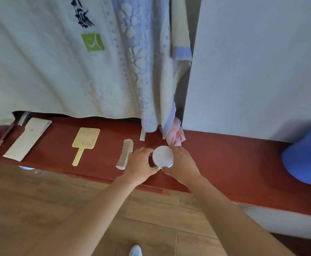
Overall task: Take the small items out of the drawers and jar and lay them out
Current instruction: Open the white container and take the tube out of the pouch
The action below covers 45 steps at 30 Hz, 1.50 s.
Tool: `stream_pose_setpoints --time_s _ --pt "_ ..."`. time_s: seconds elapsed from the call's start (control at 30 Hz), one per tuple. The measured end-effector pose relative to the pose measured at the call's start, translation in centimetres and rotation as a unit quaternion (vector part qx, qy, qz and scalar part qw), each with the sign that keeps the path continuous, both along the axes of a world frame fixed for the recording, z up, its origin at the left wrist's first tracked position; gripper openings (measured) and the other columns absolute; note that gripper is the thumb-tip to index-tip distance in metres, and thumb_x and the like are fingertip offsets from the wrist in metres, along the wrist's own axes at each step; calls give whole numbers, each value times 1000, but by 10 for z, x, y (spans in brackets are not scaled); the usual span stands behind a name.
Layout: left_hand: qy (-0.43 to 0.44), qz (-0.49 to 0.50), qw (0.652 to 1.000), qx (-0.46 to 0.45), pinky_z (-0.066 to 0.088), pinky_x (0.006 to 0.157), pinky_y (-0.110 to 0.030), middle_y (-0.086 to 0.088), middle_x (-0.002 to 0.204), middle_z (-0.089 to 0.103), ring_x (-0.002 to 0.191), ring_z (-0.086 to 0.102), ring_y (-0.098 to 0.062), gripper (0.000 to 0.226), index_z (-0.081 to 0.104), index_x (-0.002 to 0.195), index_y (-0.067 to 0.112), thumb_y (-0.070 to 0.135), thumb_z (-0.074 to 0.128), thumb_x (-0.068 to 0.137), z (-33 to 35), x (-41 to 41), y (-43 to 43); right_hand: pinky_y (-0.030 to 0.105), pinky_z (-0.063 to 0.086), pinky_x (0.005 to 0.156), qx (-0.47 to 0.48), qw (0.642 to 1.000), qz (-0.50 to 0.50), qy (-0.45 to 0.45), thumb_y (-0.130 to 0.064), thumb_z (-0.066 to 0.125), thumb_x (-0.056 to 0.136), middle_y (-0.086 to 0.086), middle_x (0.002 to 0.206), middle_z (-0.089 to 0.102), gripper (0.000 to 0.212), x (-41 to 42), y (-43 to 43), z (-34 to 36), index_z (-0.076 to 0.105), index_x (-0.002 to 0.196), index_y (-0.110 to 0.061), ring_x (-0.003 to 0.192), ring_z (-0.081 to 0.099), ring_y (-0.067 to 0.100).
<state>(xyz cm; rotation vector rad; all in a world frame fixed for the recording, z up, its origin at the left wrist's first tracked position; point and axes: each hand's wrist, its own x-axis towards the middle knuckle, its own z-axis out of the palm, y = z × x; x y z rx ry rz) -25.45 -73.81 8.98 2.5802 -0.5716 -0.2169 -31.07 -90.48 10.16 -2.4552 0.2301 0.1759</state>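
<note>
Between both sets of fingers (pixel 147 151) sits a small round white jar (pixel 163 156), its lid facing up; the left hand (pixel 141 166) and right hand (pixel 181 164) close on its sides, thumbs nearly meeting at the near edge. It stands on the red table (pixel 225 169). Just left lies a white comb (pixel 125 153), then a yellow hand mirror (pixel 85 143) and a pale flat pouch (pixel 28 138). Towels (pixel 77 71) hang behind; a blue cap (pixel 307 159) rests far right.
</note>
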Motion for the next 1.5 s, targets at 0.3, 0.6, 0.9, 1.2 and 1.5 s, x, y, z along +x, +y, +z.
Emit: stream_pose_setpoints --time_s 0.3,0.6,0.9,1.2,1.5 --pt "-31 -67 997 -2 34 82 -32 11 97 65 93 57 -14 51 64 110 26 55 74 70 -20 12 13 36 52 77 -124 990 -22 65 -54 76 67 4 109 56 68 17 27 8 50 121 -23 99 54 22" --pt "-44 -55 996 -56 33 77 -33 9 88 66 84 59 -16 38 67 106 25 36 78 71 -31 6 19 34 48 79 -165 983 32 73 -50 72 70 3 111 61 68 22 32 7 48 130 -29 108 50 30" --pt "51 -57 981 -179 44 87 -17 13 106 68 97 59 -2 67 62 119 27 39 87 58 -11 6 13 25 37 57 -102 991 -20 83 -59 57 69 10 122 55 49 26 24 17 53 113 -37 81 56 23" --pt "97 -19 977 -191 43 87 -9 27 112 61 104 58 7 97 41 138 32 53 85 54 -12 -2 1 21 40 57 -30 996 -12 87 -52 62 70 4 118 58 69 22 15 31 44 136 -43 83 50 15" --pt "110 -64 968 -215 40 88 -5 28 109 66 103 59 11 83 52 130 39 45 86 55 -8 -7 0 24 41 59 -58 994 41 87 -48 60 72 -6 95 59 50 21 3 45 57 120 -35 86 56 17"
